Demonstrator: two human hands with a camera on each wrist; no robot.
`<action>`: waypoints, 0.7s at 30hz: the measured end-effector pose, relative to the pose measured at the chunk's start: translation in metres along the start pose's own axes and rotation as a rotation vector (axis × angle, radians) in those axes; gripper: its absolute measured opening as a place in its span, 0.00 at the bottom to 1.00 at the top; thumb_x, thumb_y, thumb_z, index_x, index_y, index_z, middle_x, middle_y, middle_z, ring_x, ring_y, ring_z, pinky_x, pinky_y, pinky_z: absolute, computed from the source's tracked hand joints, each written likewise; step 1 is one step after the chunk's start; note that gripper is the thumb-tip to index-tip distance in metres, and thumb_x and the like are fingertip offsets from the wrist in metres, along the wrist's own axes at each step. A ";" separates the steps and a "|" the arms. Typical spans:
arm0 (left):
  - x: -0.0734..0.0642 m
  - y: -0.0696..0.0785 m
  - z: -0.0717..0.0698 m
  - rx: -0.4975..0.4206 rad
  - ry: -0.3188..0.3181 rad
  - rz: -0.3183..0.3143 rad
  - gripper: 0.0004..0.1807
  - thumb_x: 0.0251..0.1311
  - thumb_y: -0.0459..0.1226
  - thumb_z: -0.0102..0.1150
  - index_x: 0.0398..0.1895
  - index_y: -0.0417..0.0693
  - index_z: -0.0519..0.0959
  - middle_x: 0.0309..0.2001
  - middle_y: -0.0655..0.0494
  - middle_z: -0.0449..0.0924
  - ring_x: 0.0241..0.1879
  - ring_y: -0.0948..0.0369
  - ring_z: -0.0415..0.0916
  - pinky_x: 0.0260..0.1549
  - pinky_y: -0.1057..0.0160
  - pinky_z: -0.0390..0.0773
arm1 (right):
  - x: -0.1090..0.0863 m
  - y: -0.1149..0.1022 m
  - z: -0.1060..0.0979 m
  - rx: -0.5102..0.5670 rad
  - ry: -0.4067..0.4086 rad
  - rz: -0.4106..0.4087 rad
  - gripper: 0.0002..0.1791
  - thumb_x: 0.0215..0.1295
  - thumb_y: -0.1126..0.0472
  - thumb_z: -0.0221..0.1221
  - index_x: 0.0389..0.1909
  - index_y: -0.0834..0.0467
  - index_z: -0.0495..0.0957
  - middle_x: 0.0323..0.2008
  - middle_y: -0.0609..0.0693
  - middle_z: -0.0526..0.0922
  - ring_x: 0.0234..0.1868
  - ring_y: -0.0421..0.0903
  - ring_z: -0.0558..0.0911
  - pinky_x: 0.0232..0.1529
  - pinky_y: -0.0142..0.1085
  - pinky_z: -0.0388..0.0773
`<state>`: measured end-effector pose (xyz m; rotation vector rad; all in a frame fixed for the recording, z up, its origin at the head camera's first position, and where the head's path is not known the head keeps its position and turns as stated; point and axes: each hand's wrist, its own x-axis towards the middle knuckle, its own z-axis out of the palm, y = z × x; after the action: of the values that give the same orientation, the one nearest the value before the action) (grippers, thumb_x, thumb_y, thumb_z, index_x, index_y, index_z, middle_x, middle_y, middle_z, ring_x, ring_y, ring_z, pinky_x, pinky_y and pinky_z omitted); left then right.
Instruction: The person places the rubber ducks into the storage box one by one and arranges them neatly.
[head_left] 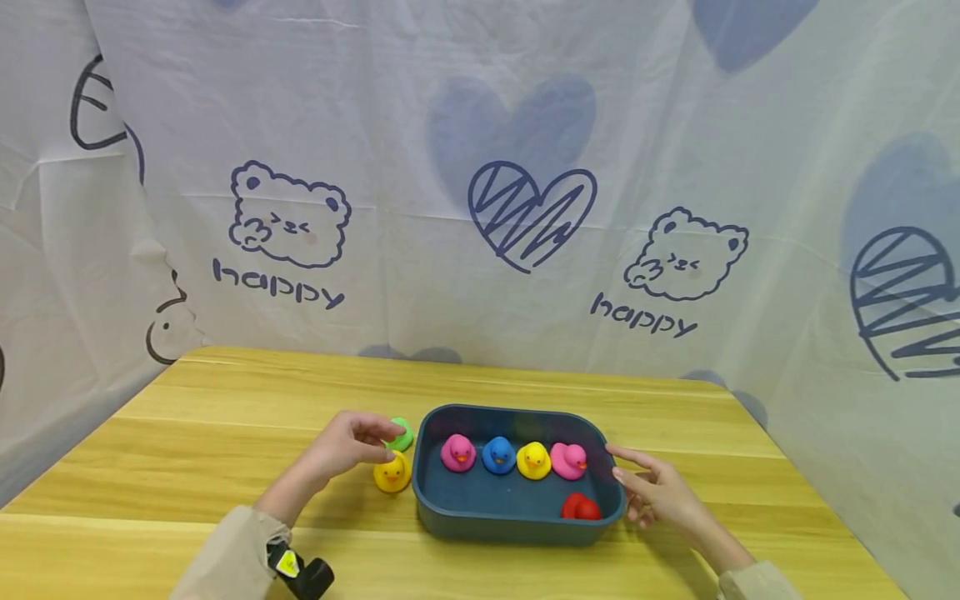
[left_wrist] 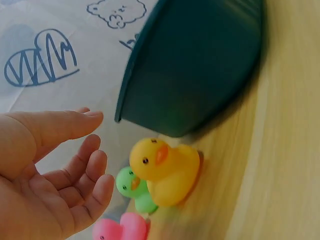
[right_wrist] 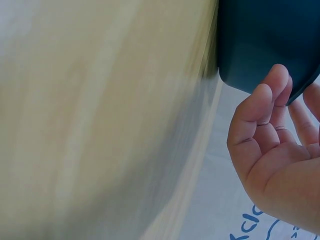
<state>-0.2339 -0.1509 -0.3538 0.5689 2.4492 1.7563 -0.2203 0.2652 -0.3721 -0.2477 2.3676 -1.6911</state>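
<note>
My left hand hovers with loosely bent fingers just above a yellow duck and a green duck, left of a dark teal box. Between its thumb and fingers nothing shows in the left wrist view, where a pink duck sits by the green one. At the box's right end, my right hand holds the rim, thumb and index finger at its top and the other fingers curled against the outer wall. Inside stand a pink duck, a blue duck, a yellow duck and another pink duck.
A red duck lies in the box's near right corner, partly hidden by the front wall. The wooden table ends at a white cloth printed with hearts and bears. A black wrist strap is on my left sleeve.
</note>
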 end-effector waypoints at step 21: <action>0.000 -0.020 0.004 0.045 -0.036 -0.107 0.22 0.38 0.22 0.64 0.43 0.27 0.76 0.37 0.44 0.74 0.39 0.51 0.68 0.28 0.61 0.75 | -0.002 0.000 0.001 -0.013 0.009 -0.002 0.31 0.63 0.55 0.53 0.63 0.64 0.58 0.18 0.51 0.74 0.16 0.43 0.73 0.16 0.30 0.70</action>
<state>-0.2380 -0.1531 -0.3738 0.4596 2.4520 1.6408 -0.2179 0.2650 -0.3717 -0.2456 2.3870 -1.6817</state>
